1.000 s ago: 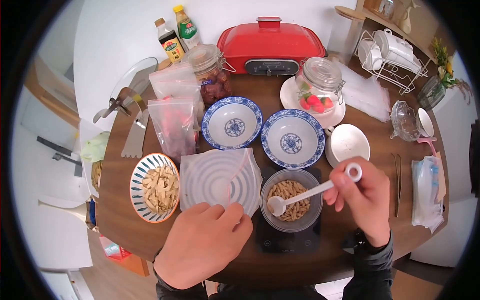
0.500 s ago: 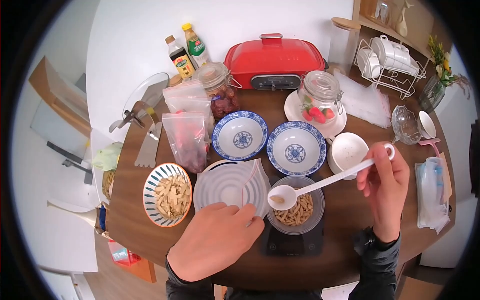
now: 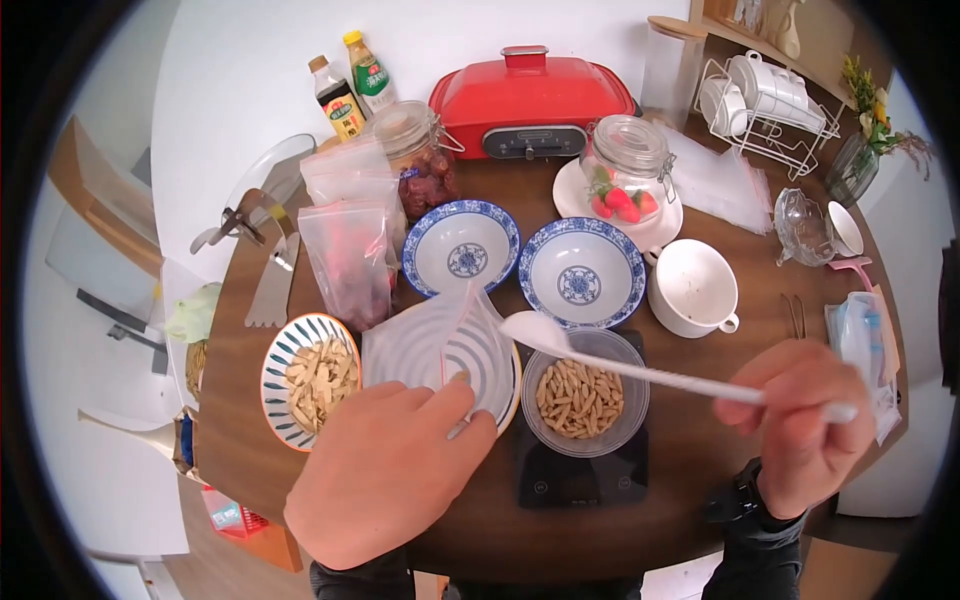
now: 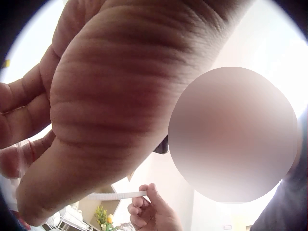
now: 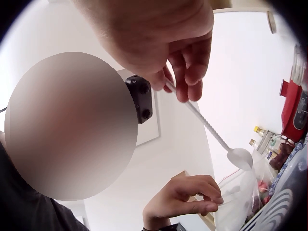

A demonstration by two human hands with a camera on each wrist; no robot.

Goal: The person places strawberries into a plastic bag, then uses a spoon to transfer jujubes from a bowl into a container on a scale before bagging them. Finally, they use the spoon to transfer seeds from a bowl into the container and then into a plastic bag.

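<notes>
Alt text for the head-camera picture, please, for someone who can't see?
A person's left hand grips a clear bag while the right hand holds a white spoon near a tub of tan pieces on a black scale. Behind are two blue-patterned bowls, glass jars and a red cooker.

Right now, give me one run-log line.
left hand: pinches clear plastic zip bag | right hand: holds long-handled white spoon | spoon's bowl: near bag's mouth
</notes>
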